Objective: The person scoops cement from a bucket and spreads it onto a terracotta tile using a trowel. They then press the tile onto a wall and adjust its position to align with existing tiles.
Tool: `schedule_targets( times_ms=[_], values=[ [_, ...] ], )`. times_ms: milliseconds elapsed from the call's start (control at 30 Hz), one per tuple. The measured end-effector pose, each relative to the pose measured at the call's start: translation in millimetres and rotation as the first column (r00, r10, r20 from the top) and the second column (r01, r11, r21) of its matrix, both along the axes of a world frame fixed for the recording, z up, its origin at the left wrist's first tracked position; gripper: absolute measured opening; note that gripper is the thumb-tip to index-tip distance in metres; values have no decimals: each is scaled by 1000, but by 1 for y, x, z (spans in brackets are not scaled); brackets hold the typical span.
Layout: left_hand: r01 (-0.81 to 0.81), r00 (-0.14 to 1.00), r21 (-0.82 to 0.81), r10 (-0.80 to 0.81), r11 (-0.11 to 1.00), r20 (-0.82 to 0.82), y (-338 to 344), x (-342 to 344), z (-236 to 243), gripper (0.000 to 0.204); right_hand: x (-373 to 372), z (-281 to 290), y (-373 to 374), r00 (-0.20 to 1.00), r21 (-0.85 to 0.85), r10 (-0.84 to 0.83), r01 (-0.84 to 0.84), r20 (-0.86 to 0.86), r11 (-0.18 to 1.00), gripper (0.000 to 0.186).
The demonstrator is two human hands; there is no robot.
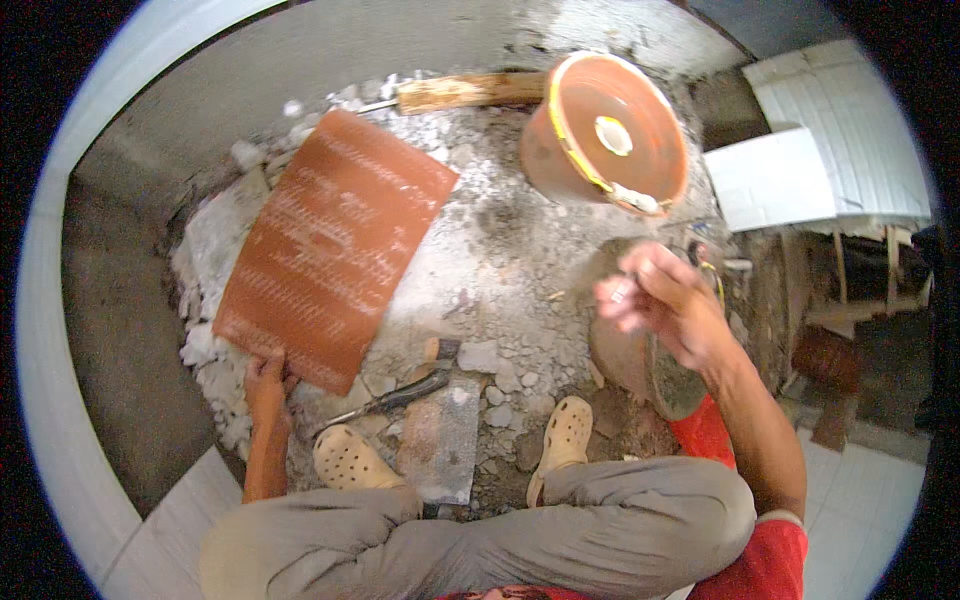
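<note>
- Reddish-brown tile point(335, 255), left side; pale streaks, can't tell if lettering
- Left hand point(267, 381) clamped on its near edge
- Right hand point(668, 300) blurry, can't tell its grip
- Dusty ground point(480, 245) between tile and bucket point(545, 160)

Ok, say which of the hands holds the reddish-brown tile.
The left hand, gripping the tile by its lower edge; the right hand is clear of it.

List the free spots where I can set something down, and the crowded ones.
The barest patch is the dusty ground between the red tile and the orange bucket, though grit covers it. Crowded: the strip by the shoes, with a tool, slab and stones.
</note>
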State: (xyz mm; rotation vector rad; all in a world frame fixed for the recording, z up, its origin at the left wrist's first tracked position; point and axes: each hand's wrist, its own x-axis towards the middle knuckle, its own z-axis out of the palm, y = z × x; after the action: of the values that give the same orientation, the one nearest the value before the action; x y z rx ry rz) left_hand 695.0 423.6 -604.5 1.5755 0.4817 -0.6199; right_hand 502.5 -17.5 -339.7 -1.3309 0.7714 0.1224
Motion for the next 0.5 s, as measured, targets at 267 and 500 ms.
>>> schedule_targets(
  times_ms=[267,500],
  values=[
    [20,999,-185,-26,982,-33,23,5,-29,44,-75,41,-6,987,-428,-130,156,91,890,21],
    [243,966,-28,-244,970,-87,22,42,-61,39,-305,75,-19,670,-908,-721,393,174,146,21]
  ],
)
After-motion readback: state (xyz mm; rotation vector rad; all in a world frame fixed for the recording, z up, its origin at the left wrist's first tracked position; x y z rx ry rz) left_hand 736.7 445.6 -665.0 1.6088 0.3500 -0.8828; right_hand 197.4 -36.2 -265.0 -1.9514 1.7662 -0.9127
